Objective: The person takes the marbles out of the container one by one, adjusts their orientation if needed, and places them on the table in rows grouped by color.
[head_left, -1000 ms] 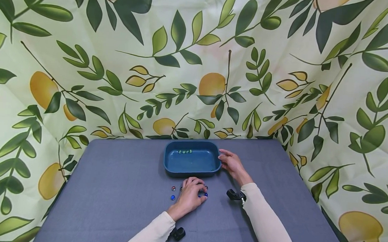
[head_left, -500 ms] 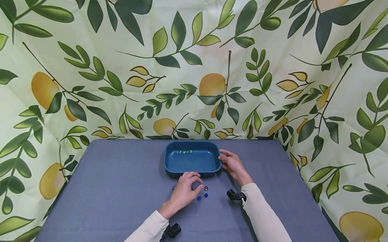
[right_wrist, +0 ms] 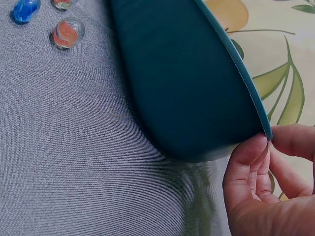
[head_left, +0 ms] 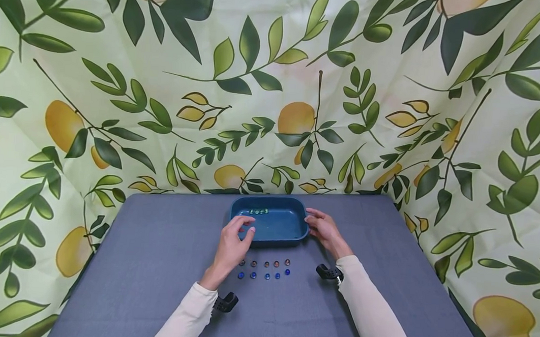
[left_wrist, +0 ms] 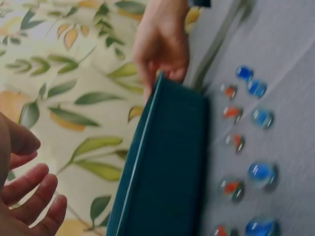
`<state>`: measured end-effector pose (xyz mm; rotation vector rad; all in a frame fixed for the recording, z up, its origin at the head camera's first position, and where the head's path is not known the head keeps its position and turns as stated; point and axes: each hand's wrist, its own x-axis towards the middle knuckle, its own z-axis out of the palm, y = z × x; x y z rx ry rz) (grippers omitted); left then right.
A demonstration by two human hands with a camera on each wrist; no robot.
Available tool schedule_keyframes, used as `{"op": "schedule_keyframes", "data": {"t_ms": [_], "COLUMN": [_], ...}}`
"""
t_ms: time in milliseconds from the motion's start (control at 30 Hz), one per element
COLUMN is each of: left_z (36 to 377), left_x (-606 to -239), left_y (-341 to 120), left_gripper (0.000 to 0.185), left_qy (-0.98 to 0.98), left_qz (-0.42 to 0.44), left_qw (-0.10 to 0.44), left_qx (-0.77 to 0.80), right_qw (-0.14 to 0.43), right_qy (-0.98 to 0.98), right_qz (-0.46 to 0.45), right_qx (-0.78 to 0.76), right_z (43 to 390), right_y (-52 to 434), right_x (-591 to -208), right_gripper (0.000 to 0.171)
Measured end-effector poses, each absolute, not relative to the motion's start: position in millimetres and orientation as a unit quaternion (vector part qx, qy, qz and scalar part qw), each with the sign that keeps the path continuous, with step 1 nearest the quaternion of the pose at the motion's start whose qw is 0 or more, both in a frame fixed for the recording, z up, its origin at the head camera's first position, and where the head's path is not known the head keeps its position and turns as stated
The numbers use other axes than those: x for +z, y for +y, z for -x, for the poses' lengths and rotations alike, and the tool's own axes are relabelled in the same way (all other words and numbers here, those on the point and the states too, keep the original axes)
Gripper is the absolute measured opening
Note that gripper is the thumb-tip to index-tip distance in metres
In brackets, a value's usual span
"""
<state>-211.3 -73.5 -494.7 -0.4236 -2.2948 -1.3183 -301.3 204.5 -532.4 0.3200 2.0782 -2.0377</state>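
Near edge of the bench [head_left: 155, 264]: two pale sleeves, the left sleeve [head_left: 184, 314] and right sleeve [head_left: 375, 306], one black wrist unit [head_left: 226, 302] on each arm. Beyond the left unit, on the grey-blue cover, two roughly parallel rows of glass marbles: five blue marbles [head_left: 267, 276] in the nearer row, five orange marbles [head_left: 267, 264] just behind. The left wrist lies beside the rows' left end. Left hand [head_left: 233, 242] hangs at the tray's near-left corner, covering part of it from the head view; its grip is moderately wide, thumb apart from loosely bent fingers. Directly past the rows stands one blue tray [head_left: 266, 243], long side toward the person. Right hand [head_left: 325, 230]: narrow grip, pinching the tray's right-end rim. Inside, along the far wall left of centre, four green marbles [head_left: 258, 211] line up. Behind the bench, a leaf-and-fruit printed cloth [head_left: 253, 137].
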Motion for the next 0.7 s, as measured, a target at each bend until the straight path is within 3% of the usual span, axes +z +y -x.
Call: {"op": "schedule_keyframes", "data": {"t_ms": [367,700], "left_z": [234,251], "left_x": [-508,-523], "left_y": [-108,-121], "left_gripper": [0.022,0.043], "left_qy": [-0.823,-0.812], "left_qz": [0.07,-0.047], "left_qw": [0.24,0.143], "left_qx": [-0.51,-0.565], "right_qw": [0.109,0.109], "right_qy": [0.702,0.708], "right_qz": [-0.102,-0.103], "right_qx": [-0.696,-0.69], "right_z": [301,301], "right_y": [204,205], "right_x": [-533,-534], "right_gripper": [0.045,0.044]}}
